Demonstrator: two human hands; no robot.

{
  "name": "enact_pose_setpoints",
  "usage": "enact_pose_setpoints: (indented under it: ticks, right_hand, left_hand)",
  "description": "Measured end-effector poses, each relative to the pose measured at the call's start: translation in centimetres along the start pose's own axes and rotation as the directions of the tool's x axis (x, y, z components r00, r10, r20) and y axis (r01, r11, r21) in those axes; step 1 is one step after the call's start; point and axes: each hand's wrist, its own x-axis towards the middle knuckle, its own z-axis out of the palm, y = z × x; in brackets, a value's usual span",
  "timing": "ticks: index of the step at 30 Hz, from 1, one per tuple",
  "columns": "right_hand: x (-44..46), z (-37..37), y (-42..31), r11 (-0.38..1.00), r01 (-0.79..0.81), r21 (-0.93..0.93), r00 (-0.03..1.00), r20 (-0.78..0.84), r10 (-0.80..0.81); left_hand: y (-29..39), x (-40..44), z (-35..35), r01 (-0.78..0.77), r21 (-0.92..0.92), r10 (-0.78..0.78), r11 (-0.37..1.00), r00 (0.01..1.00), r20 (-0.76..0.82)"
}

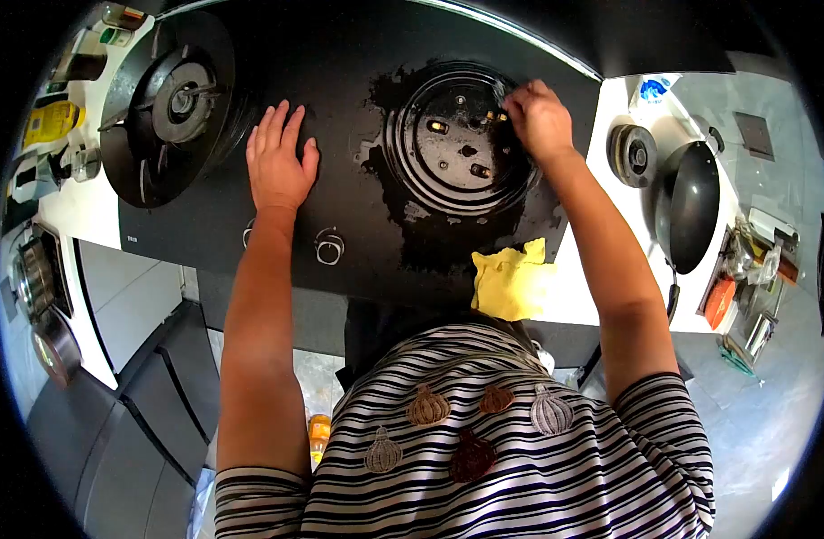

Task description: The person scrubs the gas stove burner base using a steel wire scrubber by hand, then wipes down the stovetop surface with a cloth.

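Pinching a small grey piece [499,90], the right hand [542,117] is at the far right rim of the round burner well [457,142], its fingers drawn together. The hand hides much of the piece, so neither its material nor its long axis can be told. From these fingers the well spreads leftward and toward the near edge of the bench [574,280]; being round, it has no long axis of its own. It lies in the right half of the black hob [340,162], set into that bench.

The left hand [277,171] rests palm down on the hob, between the well and the left burner [180,103], fingers straight and slightly spread, thumb apart, with nothing visible held. The right hand is clearly the nearer one to the well. A crumpled yellow cloth [511,283] lies at the near edge, between well and wearer. Toward the bench's right edge are a loose burner ring [632,155] and a black wok [691,207].
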Motion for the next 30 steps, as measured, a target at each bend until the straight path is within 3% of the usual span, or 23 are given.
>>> enact_pose_setpoints:
  ticks: [3,5,9,11,14,17,19,21,26,30]
  right_hand:
    - [4.7,0.7,-1.3,0.969,0.146,0.199,0.986,0.045,-0.158]
    - [6.1,0.5,-2.0,0.961,0.206,0.186,0.964,0.128,-0.232]
    - [3.7,-1.0,0.7,0.952,0.086,0.294,0.981,0.141,-0.132]
    - [2.5,-0.3,1.6,0.969,-0.012,0.249,0.984,0.178,-0.034]
    - [4.1,0.4,0.6,0.944,0.069,0.322,0.99,0.096,-0.105]
    - [7.0,0.5,-2.4,0.927,0.214,0.307,0.962,0.1,-0.255]
    - [7.3,0.6,-2.2,0.929,0.224,0.295,0.948,0.157,-0.278]
    - [6.9,0.5,-0.2,0.881,0.378,0.284,0.905,0.088,-0.416]
    - [4.0,-1.2,2.8,0.899,0.378,0.221,0.901,0.133,-0.412]
    - [6.5,-0.4,-0.6,0.88,0.465,0.099,0.868,0.148,-0.475]
  left_hand:
    - [-0.1,0.0,0.1,-0.001,0.003,0.001,1.0,1.0,-0.008]
    - [-0.1,0.0,0.1,-0.007,0.008,0.007,1.0,1.0,-0.005]
    - [-0.2,0.1,0.0,0.009,0.005,-0.009,1.0,1.0,-0.003]
    - [-0.2,-0.2,0.1,0.021,-0.006,-0.021,1.0,1.0,0.0]
    - [0.0,0.1,0.1,0.012,0.026,-0.011,1.0,0.999,-0.035]
    - [-0.1,0.0,0.2,0.014,0.026,-0.013,1.0,0.999,-0.04]
    - [-0.1,-0.1,0.2,0.017,0.015,-0.017,1.0,0.999,-0.041]
    - [-0.2,0.0,0.1,0.026,0.005,-0.026,1.0,0.998,-0.05]
    - [-0.3,-0.1,0.2,0.015,-0.021,-0.015,1.0,0.999,-0.034]
    - [-0.2,0.0,0.1,0.039,0.002,-0.039,0.999,0.999,-0.014]
